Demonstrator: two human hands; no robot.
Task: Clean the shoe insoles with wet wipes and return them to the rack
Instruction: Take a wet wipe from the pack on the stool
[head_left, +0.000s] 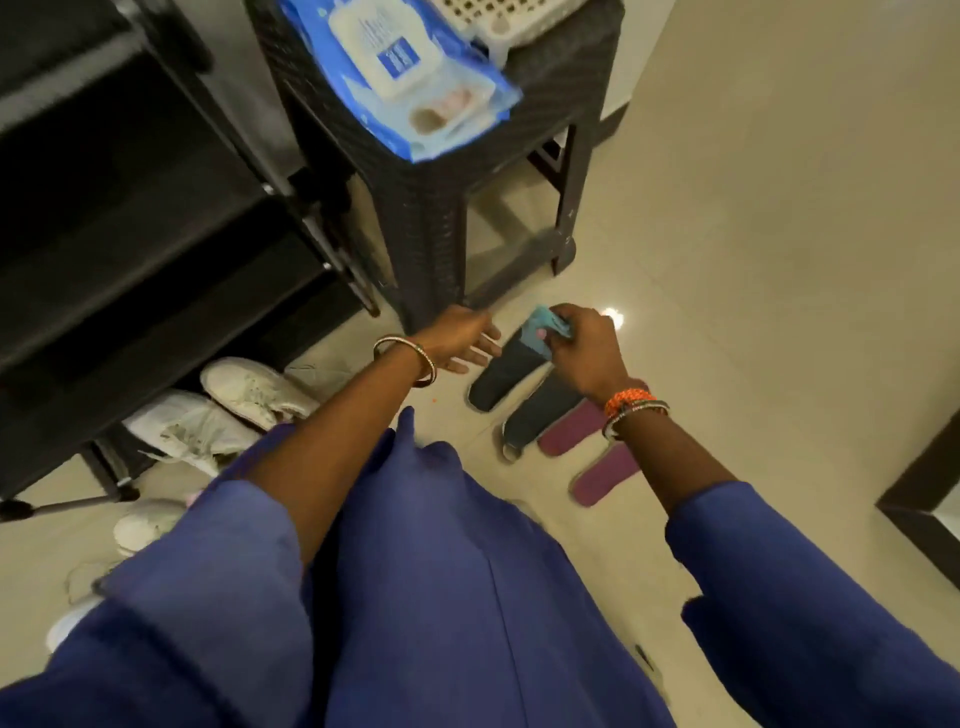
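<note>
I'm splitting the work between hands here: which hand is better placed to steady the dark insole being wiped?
Left. The left hand is open and empty, fingers reaching beside the dark insole on the floor. The right hand already grips the light blue wipe at that insole's far end.

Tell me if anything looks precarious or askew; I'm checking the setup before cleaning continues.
The wet wipes pack lies askew on the dark stool, one corner jutting past its front edge, so it might slip off. The insoles lie in an orderly row on the floor.

dim indoor light | glare spot on floor (612, 314) | motion blur | wide-angle edge distortion
</note>
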